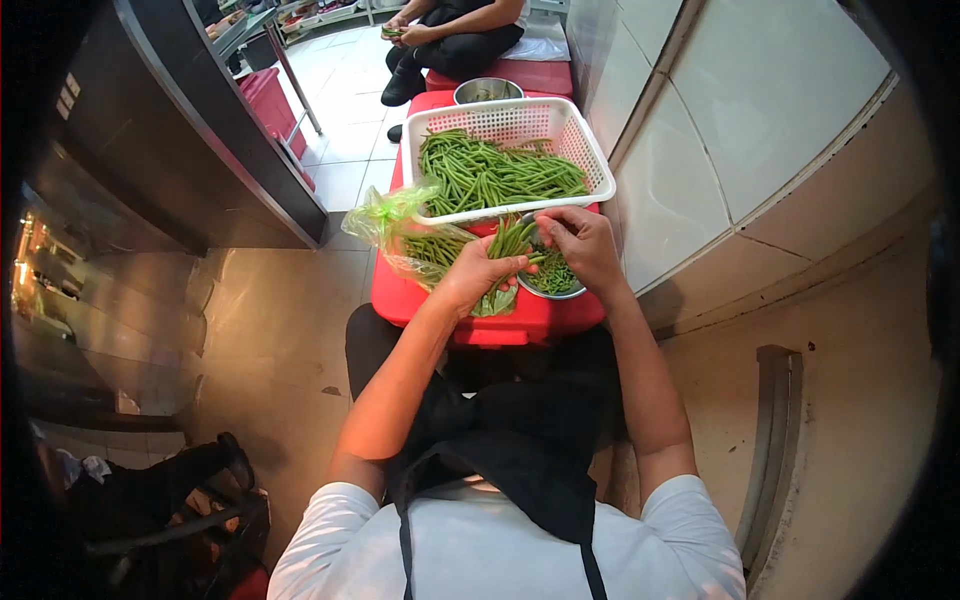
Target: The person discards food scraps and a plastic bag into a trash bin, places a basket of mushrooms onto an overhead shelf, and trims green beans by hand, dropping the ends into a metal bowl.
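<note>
- In a narrow, tiled space beside a pale wall, a red box serves as the work surface, with the person seated close against its near side.
- The left hand is closed around a bunch of green beans, above the near part of the box.
- The right hand is just beside it, thumb and fingertips drawn close together near the bunch; whether they grip a bean is too small to tell.
- The bunch points away from the person towards the basket, its long axis slanting slightly to the right, with the far tips fanned loosely.
- Each bean looks light, slim and fairly firm, likely to bend a little and then snap; a damp skin could let singles slide out. The middle of the bunch seems the sound place to hold it, leaving the ends free for a fingertip pinch.
- Under the right hand, a metal bowl contains small green pieces.
- To the left of the bunch, a thin clear plastic bag lies open around more beans.
- Beyond the hands, a white perforated basket carries a large heap of beans, lying in mixed directions.
- Past the basket is another metal bowl; farther off, a seated co-worker's hands hold something green.
</note>
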Available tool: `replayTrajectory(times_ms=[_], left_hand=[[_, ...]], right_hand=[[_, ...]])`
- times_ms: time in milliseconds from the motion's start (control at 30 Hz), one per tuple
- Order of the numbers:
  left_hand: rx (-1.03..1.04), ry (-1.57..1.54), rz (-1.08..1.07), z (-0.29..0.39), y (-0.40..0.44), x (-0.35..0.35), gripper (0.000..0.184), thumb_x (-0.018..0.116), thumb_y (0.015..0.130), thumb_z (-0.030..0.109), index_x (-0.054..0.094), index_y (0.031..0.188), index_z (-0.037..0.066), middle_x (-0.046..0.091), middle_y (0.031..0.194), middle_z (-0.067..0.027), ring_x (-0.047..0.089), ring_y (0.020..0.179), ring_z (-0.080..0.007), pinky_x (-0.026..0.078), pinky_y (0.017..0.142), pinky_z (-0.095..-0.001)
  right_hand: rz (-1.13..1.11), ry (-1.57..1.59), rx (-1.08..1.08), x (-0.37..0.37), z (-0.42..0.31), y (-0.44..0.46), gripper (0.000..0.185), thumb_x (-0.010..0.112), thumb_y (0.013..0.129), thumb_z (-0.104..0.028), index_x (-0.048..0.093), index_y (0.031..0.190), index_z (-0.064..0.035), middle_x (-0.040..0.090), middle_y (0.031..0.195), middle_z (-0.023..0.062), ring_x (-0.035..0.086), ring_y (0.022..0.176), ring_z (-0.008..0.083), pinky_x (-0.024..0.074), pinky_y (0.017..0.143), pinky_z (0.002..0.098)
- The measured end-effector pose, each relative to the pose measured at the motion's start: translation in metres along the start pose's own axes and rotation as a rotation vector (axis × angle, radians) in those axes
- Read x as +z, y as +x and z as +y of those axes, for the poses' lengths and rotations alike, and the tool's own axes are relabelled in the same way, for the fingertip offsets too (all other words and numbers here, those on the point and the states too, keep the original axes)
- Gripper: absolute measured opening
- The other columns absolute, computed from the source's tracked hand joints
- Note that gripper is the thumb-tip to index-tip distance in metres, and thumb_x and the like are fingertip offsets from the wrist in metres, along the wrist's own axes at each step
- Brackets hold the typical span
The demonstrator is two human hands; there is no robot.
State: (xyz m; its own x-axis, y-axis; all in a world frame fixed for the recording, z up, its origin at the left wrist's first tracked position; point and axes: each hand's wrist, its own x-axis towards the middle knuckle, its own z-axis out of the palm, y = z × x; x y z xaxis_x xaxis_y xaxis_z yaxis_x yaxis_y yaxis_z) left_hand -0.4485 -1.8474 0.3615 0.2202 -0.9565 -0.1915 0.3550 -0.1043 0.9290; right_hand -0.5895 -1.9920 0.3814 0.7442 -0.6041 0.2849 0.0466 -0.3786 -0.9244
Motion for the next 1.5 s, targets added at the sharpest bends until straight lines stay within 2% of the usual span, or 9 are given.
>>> replayTrajectory(times_ms=[233, 533, 633, 933, 1133, 1233, 1333, 1367, 1500], left_hand=[[0.037, -0.002, 0.052, 0.008, -0.007, 0.006, 0.031, 0.069, 0.091, 0.007, 0.061, 0.121, 0.003, 0.073, 0.095, -0.0064, 0.058, 0.067, -0.0055, 0.045, 0.057, -0.0200], [0.064, 0.072, 0.005, 0.004, 0.000, 0.002, 0.030, 0.068, 0.092, 0.008, 0.061, 0.121, 0.003, 0.073, 0.095, -0.0065, 0.056, 0.065, -0.0046, 0.044, 0.056, -0.0197], [0.072, 0.061, 0.002, 0.004, -0.001, 0.001, 0.029, 0.068, 0.093, 0.009, 0.061, 0.120, 0.003, 0.072, 0.094, -0.0060, 0.053, 0.064, -0.0047, 0.042, 0.055, -0.0202], [0.126, -0.115, 0.046, -0.011, 0.004, 0.008, 0.025, 0.065, 0.095, 0.010, 0.061, 0.118, 0.001, 0.070, 0.091, -0.0056, 0.051, 0.062, -0.0064, 0.038, 0.054, -0.0214], [0.183, -0.130, 0.123, -0.020, 0.007, 0.007, 0.023, 0.064, 0.096, 0.011, 0.062, 0.116, -0.001, 0.069, 0.091, -0.0081, 0.049, 0.062, -0.0078, 0.038, 0.055, -0.0224], [0.121, -0.136, 0.148, -0.011, 0.000, 0.007, 0.023, 0.064, 0.096, 0.011, 0.062, 0.115, -0.001, 0.069, 0.091, -0.0083, 0.049, 0.062, -0.0074, 0.039, 0.055, -0.0220], [0.059, -0.196, 0.094, -0.014, 0.001, 0.000, 0.021, 0.066, 0.095, 0.011, 0.061, 0.112, 0.001, 0.071, 0.092, -0.0090, 0.051, 0.062, -0.0065, 0.040, 0.055, -0.0208], [0.055, -0.176, 0.091, -0.012, 0.000, 0.000, 0.020, 0.066, 0.095, 0.011, 0.061, 0.112, 0.002, 0.071, 0.092, -0.0089, 0.051, 0.062, -0.0063, 0.041, 0.055, -0.0207], [0.035, -0.090, 0.085, -0.008, -0.003, 0.002, 0.019, 0.066, 0.095, 0.011, 0.063, 0.111, 0.002, 0.071, 0.090, -0.0079, 0.051, 0.063, -0.0054, 0.041, 0.056, -0.0202]], right_hand=[[-0.071, 0.254, 0.180, 0.003, 0.011, -0.004, 0.014, 0.061, 0.098, -0.011, 0.069, 0.099, 0.0009, 0.064, 0.076, 0.0012, 0.057, 0.063, 0.0057, 0.0472, 0.057, 0.0220], [-0.070, -0.109, -0.015, 0.001, 0.006, -0.012, 0.015, 0.065, 0.093, -0.012, 0.070, 0.097, 0.0015, 0.066, 0.075, -0.0014, 0.057, 0.061, 0.0056, 0.0460, 0.056, 0.0233], [-0.110, 0.011, 0.110, -0.001, 0.006, -0.013, 0.015, 0.064, 0.094, -0.012, 0.071, 0.096, 0.0011, 0.066, 0.075, 0.0006, 0.059, 0.062, 0.0073, 0.0458, 0.056, 0.0225], [0.016, 1.103, 0.519, 0.021, 0.040, -0.024, 0.014, 0.063, 0.097, -0.014, 0.065, 0.099, -0.0001, 0.063, 0.074, 0.0045, 0.060, 0.061, 0.0110, 0.0457, 0.053, 0.0216], [0.007, 1.445, 0.370, 0.020, 0.041, -0.024, 0.021, 0.059, 0.100, -0.022, 0.064, 0.095, -0.0023, 0.062, 0.072, 0.0033, 0.054, 0.056, 0.0096, 0.0438, 0.052, 0.0215], [0.040, 0.883, 0.384, 0.005, 0.042, -0.021, 0.030, 0.058, 0.099, -0.030, 0.066, 0.091, -0.0023, 0.065, 0.075, 0.0067, 0.057, 0.058, 0.0148, 0.0461, 0.054, 0.0274], [0.083, -0.392, 0.290, 0.000, 0.044, -0.017, 0.036, 0.062, 0.096, -0.036, 0.069, 0.092, -0.0012, 0.069, 0.081, 0.0111, 0.063, 0.066, 0.0216, 0.0494, 0.061, 0.0334], [0.194, -0.499, 0.080, 0.001, 0.040, -0.019, 0.035, 0.068, 0.091, -0.035, 0.071, 0.095, -0.0007, 0.071, 0.088, 0.0129, 0.067, 0.077, 0.0253, 0.0520, 0.068, 0.0349], [0.173, -0.208, -0.092, 0.002, -0.009, -0.007, 0.027, 0.074, 0.086, -0.024, 0.073, 0.096, 0.0003, 0.071, 0.088, 0.0111, 0.070, 0.083, 0.0216, 0.0530, 0.072, 0.0308]])
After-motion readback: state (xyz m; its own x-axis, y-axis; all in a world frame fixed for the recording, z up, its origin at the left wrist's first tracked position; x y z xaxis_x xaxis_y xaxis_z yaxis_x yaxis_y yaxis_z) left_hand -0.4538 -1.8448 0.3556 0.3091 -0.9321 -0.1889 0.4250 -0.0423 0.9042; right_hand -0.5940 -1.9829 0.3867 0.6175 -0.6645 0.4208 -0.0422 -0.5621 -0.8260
